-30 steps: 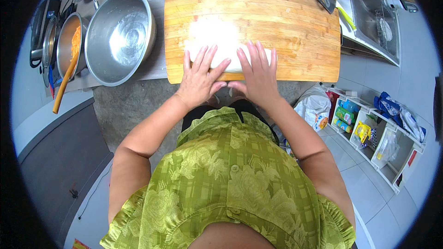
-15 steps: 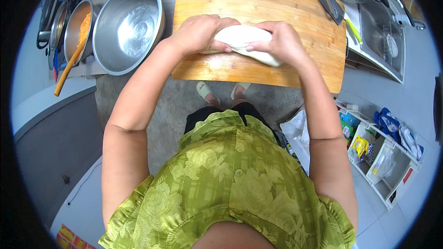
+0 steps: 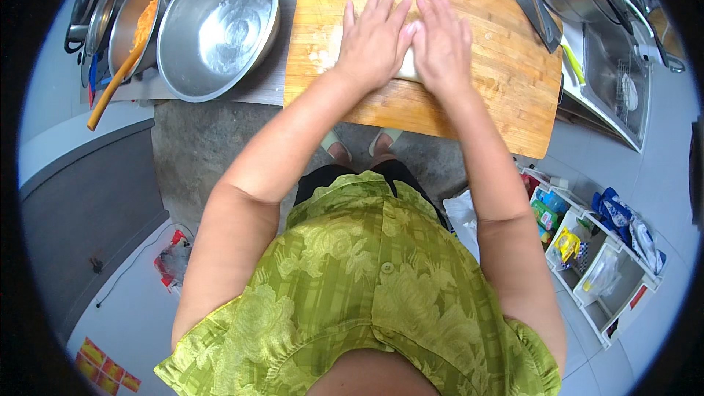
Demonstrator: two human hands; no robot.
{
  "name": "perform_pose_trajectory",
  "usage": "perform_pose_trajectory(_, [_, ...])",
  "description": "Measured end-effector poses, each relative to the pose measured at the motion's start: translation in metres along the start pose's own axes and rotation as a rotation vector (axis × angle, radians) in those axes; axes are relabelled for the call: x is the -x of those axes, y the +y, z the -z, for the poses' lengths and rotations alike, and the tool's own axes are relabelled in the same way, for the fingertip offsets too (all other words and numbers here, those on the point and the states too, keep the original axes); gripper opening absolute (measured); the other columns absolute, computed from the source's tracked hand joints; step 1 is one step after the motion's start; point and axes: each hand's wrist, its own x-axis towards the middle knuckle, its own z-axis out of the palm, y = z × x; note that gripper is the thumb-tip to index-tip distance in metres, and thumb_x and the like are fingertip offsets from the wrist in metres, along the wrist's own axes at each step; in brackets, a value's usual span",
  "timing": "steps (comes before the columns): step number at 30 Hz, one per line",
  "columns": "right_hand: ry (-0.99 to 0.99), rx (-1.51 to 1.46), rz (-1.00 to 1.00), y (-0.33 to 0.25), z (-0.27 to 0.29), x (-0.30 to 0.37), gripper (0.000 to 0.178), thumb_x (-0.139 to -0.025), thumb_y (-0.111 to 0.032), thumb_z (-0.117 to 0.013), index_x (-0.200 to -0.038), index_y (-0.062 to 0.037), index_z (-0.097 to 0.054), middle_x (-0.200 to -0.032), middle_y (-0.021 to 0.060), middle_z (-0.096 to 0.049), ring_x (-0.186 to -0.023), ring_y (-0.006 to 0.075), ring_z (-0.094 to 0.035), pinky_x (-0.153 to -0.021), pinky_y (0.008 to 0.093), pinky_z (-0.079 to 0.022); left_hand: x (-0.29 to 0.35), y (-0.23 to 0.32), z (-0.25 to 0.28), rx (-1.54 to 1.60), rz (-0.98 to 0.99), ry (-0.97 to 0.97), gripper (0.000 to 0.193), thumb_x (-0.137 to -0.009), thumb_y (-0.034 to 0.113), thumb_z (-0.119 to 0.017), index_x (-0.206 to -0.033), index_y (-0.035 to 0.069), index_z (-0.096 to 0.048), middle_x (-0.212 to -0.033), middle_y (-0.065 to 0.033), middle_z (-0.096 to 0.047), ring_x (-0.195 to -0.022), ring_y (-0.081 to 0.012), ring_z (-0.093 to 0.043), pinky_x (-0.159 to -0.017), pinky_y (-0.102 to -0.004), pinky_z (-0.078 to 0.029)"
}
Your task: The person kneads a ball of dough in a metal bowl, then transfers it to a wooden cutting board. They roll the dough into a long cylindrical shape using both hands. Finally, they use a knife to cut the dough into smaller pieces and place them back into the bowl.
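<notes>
Side by side, my left hand (image 3: 372,42) and my right hand (image 3: 443,48) press flat on a piece of white dough (image 3: 408,70). Their fingers are stretched out and point away from me, and the thumbs nearly meet. Most of the dough is hidden under the palms; a pale strip shows between the hands. Beneath it is a wooden cutting board (image 3: 506,77), with a whitish smear of flour or dough (image 3: 321,59) to the left of my left hand.
Left of the board stands a large steel bowl (image 3: 236,33). Beyond it, a smaller steel pot (image 3: 121,42) contains orange food and a wooden-handled utensil (image 3: 115,92). A broad dark blade (image 3: 534,11) lies at the board's right edge, near a sink (image 3: 605,66). A white shelf rack (image 3: 587,279) stands lower right.
My hands have gone from gripping the dough at both ends to lying flat on it, closer together and farther from me. The dough is now mostly covered.
</notes>
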Motion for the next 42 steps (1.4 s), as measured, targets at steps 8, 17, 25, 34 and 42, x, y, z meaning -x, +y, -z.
perform_pose_trajectory(8, [-0.14,0.056,0.224,-0.011,0.004,0.134,0.071,-0.089,-0.038,-0.068,-0.149,-0.0079,-0.044,-0.157,0.018,-0.037,-0.147,0.0369,-0.034,-0.117,0.0614,-0.022,0.125,0.014,0.002,-0.04,-0.212,-0.224,0.072,-0.09,0.038,-0.067,-0.154,0.019,-0.039,-0.164,-0.0134,-0.025,-0.151,-0.0349,-0.023,-0.113,-0.07,-0.022])
perform_pose_trajectory(17, [-0.051,0.109,0.106,-0.005,-0.009,0.083,0.084,-0.085,-0.061,-0.067,-0.15,-0.0137,-0.045,-0.158,0.018,-0.037,-0.148,0.0378,-0.031,-0.115,0.0679,-0.02,0.077,-0.001,-0.011,-0.092,-0.161,-0.087,0.075,-0.088,0.057,-0.062,-0.153,0.023,-0.043,-0.157,-0.0113,-0.038,-0.145,-0.0334,-0.034,-0.11,-0.0716,-0.024])
perform_pose_trajectory(25, [-0.083,0.35,-0.017,0.037,-0.011,-0.031,0.078,-0.091,-0.073,-0.049,-0.153,-0.0248,-0.046,-0.165,0.019,-0.025,-0.156,0.0355,-0.013,-0.12,0.0669,-0.008,-0.039,-0.037,-0.006,-0.314,-0.112,-0.237,0.078,-0.09,0.073,-0.045,-0.157,0.033,-0.037,-0.162,-0.0152,-0.032,-0.153,-0.0369,-0.022,-0.117,-0.072,-0.014])
perform_pose_trajectory(34, [-0.263,0.24,0.253,0.039,-0.01,-0.022,0.066,-0.101,-0.059,-0.042,-0.154,-0.0198,-0.044,-0.164,0.013,-0.031,-0.154,0.0322,-0.02,-0.125,0.0546,-0.015,-0.028,-0.051,-0.005,-0.278,-0.326,-0.219,0.078,-0.092,0.062,-0.055,-0.16,0.033,-0.029,-0.165,-0.0163,-0.027,-0.154,-0.036,-0.019,-0.121,-0.0628,-0.016])
perform_pose_trajectory(42, [-0.273,0.12,0.254,-0.014,0.014,0.131,0.078,-0.089,-0.047,-0.07,-0.154,-0.0167,-0.04,-0.163,0.0092,-0.03,-0.151,0.0349,-0.025,-0.119,0.0614,-0.023,0.114,-0.009,0.013,-0.275,-0.411,-0.275,0.07,-0.09,0.029,-0.069,-0.155,0.034,-0.04,-0.16,-0.0135,-0.034,-0.149,-0.0323,-0.031,-0.116,-0.062,-0.028])
